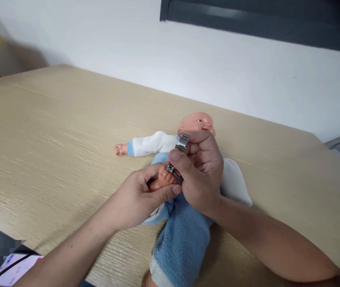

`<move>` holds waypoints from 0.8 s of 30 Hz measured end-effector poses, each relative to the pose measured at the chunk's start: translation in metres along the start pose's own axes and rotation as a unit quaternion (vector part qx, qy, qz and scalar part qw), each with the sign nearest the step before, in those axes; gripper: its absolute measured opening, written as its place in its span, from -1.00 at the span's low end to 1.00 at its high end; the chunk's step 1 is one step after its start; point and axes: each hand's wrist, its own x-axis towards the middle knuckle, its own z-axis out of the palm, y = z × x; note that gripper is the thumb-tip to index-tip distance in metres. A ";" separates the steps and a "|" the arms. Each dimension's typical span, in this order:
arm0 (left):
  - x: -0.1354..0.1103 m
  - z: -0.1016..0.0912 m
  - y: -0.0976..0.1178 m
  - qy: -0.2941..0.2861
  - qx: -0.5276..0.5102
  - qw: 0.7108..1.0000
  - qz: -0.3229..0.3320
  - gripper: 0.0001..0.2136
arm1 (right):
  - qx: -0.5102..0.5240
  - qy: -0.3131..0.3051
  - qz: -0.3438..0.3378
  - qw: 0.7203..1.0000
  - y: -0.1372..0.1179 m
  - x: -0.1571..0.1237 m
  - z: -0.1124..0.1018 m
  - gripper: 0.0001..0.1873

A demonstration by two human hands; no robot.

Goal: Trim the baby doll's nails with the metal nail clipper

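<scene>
1. White wall (pixel 217 71) stands behind a long table (pixel 53 131) with light wood pattern, and a dark window frame (pixel 247 16) is at the top of the wall.
2. On this table, a baby doll (pixel 196 123) lies on its back, with its head toward the far edge. It wears a white sleeve (pixel 152 143) and blue trousers (pixel 182 243).
3. The left hand (pixel 140 195) is closed around the doll's raised foot (pixel 163 179), and the thumb presses on it from the near side.
4. The right hand (pixel 201 175) is above the doll's body. Its thumb and first finger pinch a metal nail clipper (pixel 182 143), and the other fingers are curled.
5. Lower end of the nail clipper is just at the toes of this foot.
</scene>
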 end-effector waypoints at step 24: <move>0.001 -0.001 -0.001 -0.007 0.003 1.000 0.018 -0.82 | 0.019 -0.005 -0.006 1.000 0.000 0.000 0.001 -0.73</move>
